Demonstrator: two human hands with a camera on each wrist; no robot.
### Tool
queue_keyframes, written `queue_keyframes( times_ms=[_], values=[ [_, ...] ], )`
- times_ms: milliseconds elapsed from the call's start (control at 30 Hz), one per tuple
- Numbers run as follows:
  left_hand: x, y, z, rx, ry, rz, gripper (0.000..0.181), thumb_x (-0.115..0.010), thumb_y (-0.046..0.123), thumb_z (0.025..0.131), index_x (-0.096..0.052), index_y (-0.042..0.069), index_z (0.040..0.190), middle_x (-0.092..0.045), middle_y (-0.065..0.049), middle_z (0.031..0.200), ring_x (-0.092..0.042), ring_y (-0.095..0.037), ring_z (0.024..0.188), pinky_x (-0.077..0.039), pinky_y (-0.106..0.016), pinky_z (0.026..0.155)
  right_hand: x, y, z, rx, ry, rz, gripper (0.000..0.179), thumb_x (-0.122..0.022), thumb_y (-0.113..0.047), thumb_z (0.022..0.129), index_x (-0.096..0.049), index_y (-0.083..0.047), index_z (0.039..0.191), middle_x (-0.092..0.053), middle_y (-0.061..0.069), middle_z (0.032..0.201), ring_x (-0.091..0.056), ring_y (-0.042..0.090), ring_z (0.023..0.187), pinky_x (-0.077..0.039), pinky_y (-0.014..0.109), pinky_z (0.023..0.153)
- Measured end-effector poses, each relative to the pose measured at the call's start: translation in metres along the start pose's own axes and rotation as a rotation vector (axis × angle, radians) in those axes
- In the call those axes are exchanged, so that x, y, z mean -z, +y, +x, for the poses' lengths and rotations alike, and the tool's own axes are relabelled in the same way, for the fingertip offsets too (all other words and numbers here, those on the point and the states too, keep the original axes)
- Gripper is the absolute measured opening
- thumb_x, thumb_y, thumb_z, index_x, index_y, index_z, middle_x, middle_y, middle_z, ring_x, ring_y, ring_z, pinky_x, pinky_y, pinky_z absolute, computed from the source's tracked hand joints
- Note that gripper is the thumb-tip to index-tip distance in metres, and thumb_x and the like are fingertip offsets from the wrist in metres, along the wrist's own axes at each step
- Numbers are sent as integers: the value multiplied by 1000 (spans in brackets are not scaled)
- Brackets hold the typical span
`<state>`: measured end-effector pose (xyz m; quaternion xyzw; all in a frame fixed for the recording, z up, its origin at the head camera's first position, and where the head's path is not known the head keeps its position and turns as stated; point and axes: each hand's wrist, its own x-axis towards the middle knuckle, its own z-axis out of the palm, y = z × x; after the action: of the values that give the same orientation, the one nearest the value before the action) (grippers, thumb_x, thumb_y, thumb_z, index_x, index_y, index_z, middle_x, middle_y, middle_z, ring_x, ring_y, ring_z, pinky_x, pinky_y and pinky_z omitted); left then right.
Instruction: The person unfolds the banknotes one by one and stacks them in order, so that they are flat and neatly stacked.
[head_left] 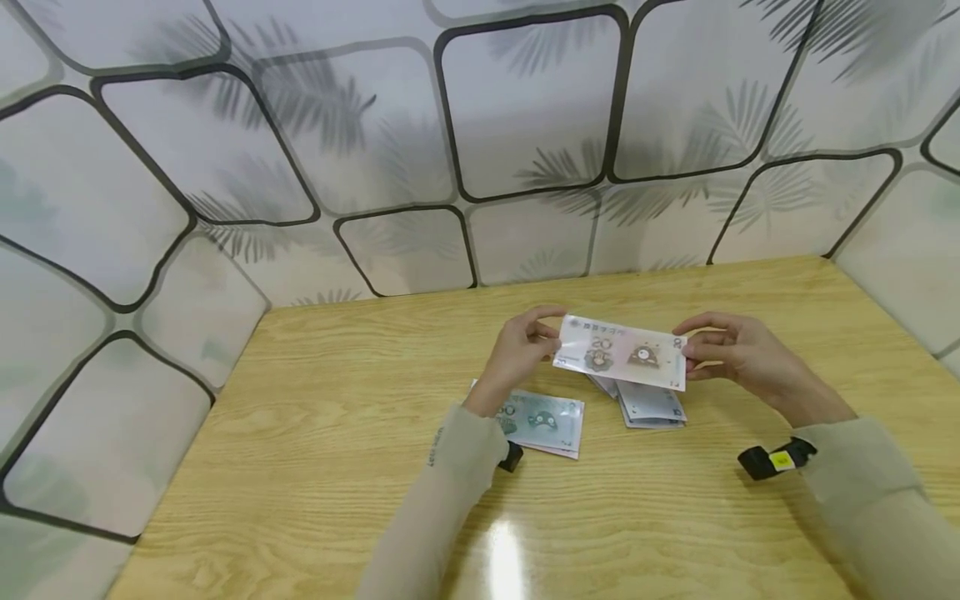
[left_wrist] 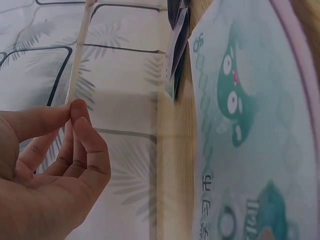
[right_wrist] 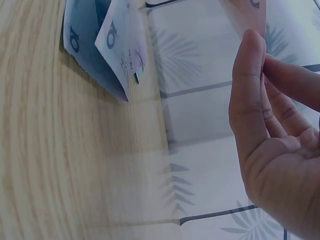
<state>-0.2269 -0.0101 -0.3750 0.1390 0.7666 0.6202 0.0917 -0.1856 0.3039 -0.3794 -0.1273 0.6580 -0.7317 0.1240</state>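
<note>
Both hands hold up one pale play banknote (head_left: 621,352), printed with 20 and brownish-pink drawings, above the table. My left hand (head_left: 522,346) pinches its left end between thumb and fingers; in the left wrist view that note is a thin edge at the fingertips. At the other end, my right hand (head_left: 738,358) grips the short side between thumb and fingers. Green play banknotes (head_left: 546,419) lie overlapped on the table beside the left wrist, partly covered by it. Below the raised note sits a pile of folded banknotes (head_left: 651,407), its upper part hidden behind that note.
The wood-grain table (head_left: 322,467) meets a patterned cloth wall (head_left: 525,108) with black outlines and leaf prints at the back and sides. Black straps (head_left: 777,458) with small devices sit on the wrists. Light glares off the table's front.
</note>
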Motion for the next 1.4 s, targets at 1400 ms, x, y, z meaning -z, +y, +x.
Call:
queue_keyframes(
  times_ms=[1400],
  values=[
    [29,-10,-31,-40,-50,-13,43,-62,-3,98,-59,7,141,-64,-9,99,-63,-17,83,-57,-48,86,-30,-2,2,35,-82,-47,32,-55,13,98,-71,-10,113,-71,7,89,-71,20,76,-62,36,69]
  ],
)
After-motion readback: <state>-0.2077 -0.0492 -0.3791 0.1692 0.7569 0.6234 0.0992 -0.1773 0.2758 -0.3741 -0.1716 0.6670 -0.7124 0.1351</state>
